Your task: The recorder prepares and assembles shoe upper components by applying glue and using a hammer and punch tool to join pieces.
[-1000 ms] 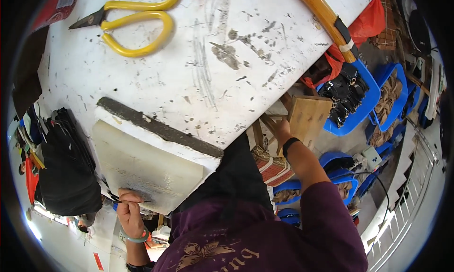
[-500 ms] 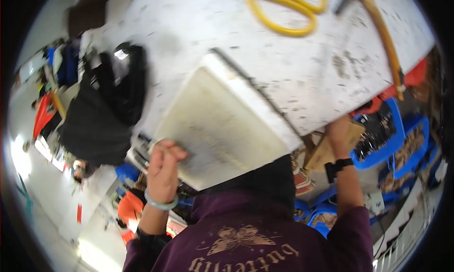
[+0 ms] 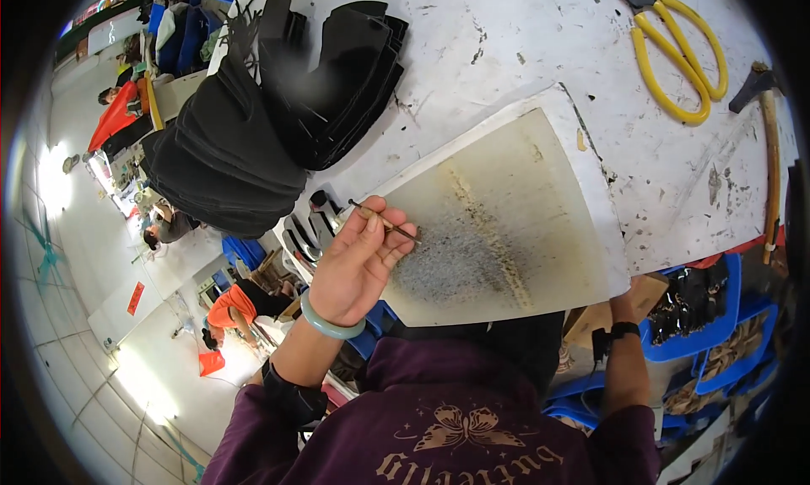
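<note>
Raised since the earlier frame, my left hand (image 3: 353,270) pinches a thin dark rod (image 3: 403,233) above the left part of a speckled pale mat (image 3: 523,190), which lies on the desk (image 3: 472,59). Black stacked pieces (image 3: 228,148) lie farther left. I cannot tell whether my right hand (image 3: 623,304), partly hidden, grips anything.

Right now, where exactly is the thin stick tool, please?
In the head view, the thin stick tool is left of centre, pinched in the left hand; its right end shows over the left part of the pale mat.
</note>
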A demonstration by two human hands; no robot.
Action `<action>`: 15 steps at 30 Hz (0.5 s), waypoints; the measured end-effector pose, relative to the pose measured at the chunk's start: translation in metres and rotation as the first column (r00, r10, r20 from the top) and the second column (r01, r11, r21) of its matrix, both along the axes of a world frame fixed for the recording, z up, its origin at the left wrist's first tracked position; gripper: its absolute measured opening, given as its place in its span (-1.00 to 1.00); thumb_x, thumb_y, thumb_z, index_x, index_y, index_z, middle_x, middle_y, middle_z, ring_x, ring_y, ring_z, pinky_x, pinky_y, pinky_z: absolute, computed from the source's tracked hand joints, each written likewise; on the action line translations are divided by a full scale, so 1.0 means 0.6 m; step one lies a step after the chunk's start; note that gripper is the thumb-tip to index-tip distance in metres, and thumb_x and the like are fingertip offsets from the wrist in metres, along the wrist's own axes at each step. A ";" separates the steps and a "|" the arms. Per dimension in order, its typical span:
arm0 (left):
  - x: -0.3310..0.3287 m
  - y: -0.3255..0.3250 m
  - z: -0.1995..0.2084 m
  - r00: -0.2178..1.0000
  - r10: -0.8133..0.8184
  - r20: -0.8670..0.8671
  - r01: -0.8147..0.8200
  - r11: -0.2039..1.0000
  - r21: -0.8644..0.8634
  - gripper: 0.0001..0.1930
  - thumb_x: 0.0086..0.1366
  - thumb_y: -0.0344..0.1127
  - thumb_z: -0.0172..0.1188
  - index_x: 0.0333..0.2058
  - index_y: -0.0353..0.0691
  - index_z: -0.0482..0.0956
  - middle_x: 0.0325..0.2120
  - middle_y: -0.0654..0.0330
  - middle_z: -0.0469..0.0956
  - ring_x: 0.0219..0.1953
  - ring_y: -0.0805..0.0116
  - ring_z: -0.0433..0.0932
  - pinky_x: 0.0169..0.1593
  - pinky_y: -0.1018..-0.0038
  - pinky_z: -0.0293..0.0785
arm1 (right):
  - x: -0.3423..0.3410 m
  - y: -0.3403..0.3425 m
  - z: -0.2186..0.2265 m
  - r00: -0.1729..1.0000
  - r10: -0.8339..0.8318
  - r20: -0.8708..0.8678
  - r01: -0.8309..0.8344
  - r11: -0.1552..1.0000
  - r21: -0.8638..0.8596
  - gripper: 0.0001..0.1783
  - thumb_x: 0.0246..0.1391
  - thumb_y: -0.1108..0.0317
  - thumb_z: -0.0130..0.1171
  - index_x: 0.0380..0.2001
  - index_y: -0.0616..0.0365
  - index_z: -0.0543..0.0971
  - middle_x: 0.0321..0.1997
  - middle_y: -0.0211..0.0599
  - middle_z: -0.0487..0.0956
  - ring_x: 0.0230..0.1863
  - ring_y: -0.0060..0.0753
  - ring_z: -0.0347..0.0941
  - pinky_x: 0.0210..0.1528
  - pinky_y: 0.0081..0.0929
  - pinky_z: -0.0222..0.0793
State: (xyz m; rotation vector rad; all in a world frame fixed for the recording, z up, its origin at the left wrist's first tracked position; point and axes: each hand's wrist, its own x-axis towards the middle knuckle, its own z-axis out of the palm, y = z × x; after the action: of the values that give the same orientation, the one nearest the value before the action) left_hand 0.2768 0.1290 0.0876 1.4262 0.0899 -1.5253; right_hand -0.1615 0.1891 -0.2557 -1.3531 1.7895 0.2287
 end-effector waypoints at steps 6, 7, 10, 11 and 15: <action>0.005 0.001 -0.002 0.994 0.077 -0.077 -0.078 0.997 -0.002 -0.79 0.38 -0.37 -0.14 -0.04 -0.17 0.30 -0.16 0.19 0.47 -0.08 0.32 0.48 0.06 0.41 0.38 | 0.106 0.030 0.069 0.980 0.178 0.084 -0.171 0.981 -0.087 -0.50 -0.10 0.26 0.15 -0.02 0.12 0.44 0.03 0.00 0.43 0.06 0.05 0.32 0.06 -0.15 0.25; 0.005 0.003 -0.001 0.985 0.127 -0.114 -0.129 0.992 -0.006 -0.79 0.38 -0.37 -0.14 -0.04 -0.17 0.32 -0.15 0.22 0.47 -0.07 0.34 0.48 0.07 0.41 0.37 | 0.122 0.034 0.081 0.973 0.209 0.096 -0.199 0.975 -0.102 -0.50 -0.10 0.27 0.15 -0.02 0.13 0.44 0.02 0.01 0.44 0.05 0.06 0.33 0.05 -0.15 0.25; 0.005 0.005 0.008 0.955 0.225 -0.192 -0.229 0.973 0.001 -0.79 0.38 -0.37 -0.15 -0.05 -0.18 0.36 -0.13 0.27 0.49 -0.06 0.40 0.49 0.10 0.41 0.35 | 0.165 0.028 0.111 0.944 0.302 0.133 -0.280 0.947 -0.158 -0.51 -0.10 0.27 0.14 -0.03 0.15 0.45 0.00 0.02 0.45 0.04 0.08 0.34 0.04 -0.13 0.26; 0.005 0.006 0.012 0.932 0.273 -0.237 -0.277 0.961 0.017 -0.78 0.38 -0.37 -0.15 -0.05 -0.18 0.38 -0.12 0.29 0.50 -0.05 0.44 0.50 0.12 0.41 0.34 | 0.173 0.024 0.118 0.931 0.335 0.144 -0.309 0.934 -0.178 -0.51 -0.10 0.27 0.14 -0.03 0.15 0.45 0.00 0.02 0.45 0.03 0.08 0.34 0.03 -0.13 0.27; 0.003 0.006 0.031 0.904 0.297 -0.308 -0.309 0.951 0.013 -0.78 0.39 -0.37 -0.16 -0.06 -0.19 0.40 -0.11 0.32 0.50 -0.06 0.48 0.51 0.13 0.42 0.34 | 0.111 0.035 0.154 0.876 0.459 0.146 -0.418 0.875 -0.242 -0.52 -0.10 0.28 0.14 -0.04 0.18 0.46 -0.03 0.03 0.47 0.01 0.11 0.36 0.02 -0.11 0.28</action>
State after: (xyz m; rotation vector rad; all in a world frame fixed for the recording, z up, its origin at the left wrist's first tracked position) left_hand 0.2784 0.1324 0.1060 1.0769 0.4516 -1.4648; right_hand -0.0952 0.2102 -0.1632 -1.8605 1.3449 0.1476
